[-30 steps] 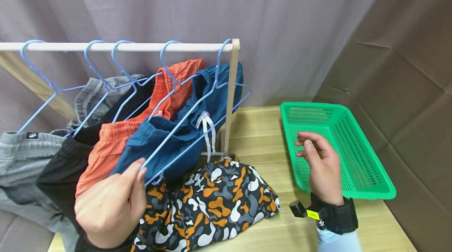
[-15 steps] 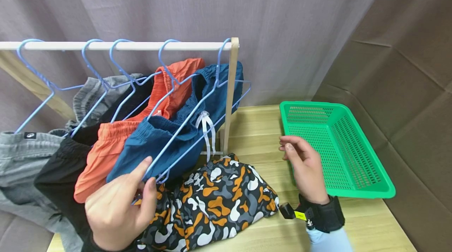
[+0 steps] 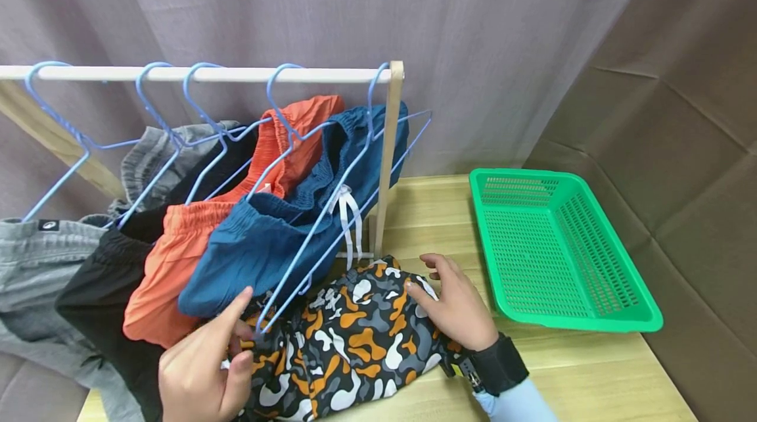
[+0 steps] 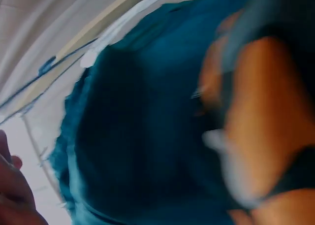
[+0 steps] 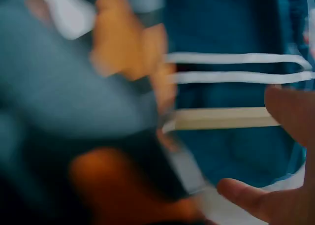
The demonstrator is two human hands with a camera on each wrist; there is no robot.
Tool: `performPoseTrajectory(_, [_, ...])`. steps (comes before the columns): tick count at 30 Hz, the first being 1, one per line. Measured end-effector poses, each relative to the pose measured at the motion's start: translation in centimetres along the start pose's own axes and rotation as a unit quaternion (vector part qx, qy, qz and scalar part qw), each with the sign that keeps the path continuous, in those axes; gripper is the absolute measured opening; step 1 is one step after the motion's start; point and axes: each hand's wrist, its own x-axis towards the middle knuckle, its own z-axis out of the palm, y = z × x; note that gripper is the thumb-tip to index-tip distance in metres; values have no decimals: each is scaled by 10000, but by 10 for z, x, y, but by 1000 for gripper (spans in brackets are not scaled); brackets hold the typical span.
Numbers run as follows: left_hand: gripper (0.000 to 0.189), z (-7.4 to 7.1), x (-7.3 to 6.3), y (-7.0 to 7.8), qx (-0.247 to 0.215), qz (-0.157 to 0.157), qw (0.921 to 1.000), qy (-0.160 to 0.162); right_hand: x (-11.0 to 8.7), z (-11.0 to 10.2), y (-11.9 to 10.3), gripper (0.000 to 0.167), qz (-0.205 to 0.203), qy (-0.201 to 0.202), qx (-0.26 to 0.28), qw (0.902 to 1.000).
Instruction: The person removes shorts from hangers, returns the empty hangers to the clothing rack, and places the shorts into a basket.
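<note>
A pair of camouflage-print shorts (image 3: 355, 330) in black, grey, white and orange lies on the wooden table. My left hand (image 3: 204, 363) is at its left side, index finger straight and thumb apart. Close by is the low near end of a bare blue hanger (image 3: 313, 231), hooked at the rail's right end and tilted toward me. Whether other left fingers touch the shorts is hidden. My right hand (image 3: 455, 307) lies over the shorts' right edge, thumb and fingers spread. In the right wrist view, that hand's fingers (image 5: 246, 195) stand near the blurred print.
On a rack with a white rail (image 3: 236, 73) hang grey shorts (image 3: 47, 257), black shorts (image 3: 112, 284), orange shorts (image 3: 165, 264) and blue shorts (image 3: 254, 244) with a white drawstring. The rack's wooden post (image 3: 387, 165) stands behind the camouflage shorts. At right sits a green basket (image 3: 485, 238).
My right hand has moved left from over the basket onto the shorts. My left hand has let go of the hanger and lowered slightly; the hanger's near end has tipped down.
</note>
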Motion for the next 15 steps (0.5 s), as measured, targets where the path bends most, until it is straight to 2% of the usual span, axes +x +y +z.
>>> performPoseTrajectory(3, [67,0,-18,-7,252,-338,9965,-719,4,12,7,90,270,-259,-530,9979])
performPoseTrajectory(6, [64,2,-30,-12,625,-549,9856,-1470,7,25,13,106,459,-496,-961,9931])
performPoseTrajectory(9, [60,7,-34,-13,831,-556,9767,-1901,8,37,16,112,556,-787,-1218,9879])
performPoseTrajectory(12, [58,12,-38,-14,938,-550,9736,-2006,9,45,20,106,508,-1077,-1246,9850])
performPoseTrajectory(15, [59,15,-41,-16,923,-599,9739,-1984,8,45,25,74,343,-1245,-826,9882])
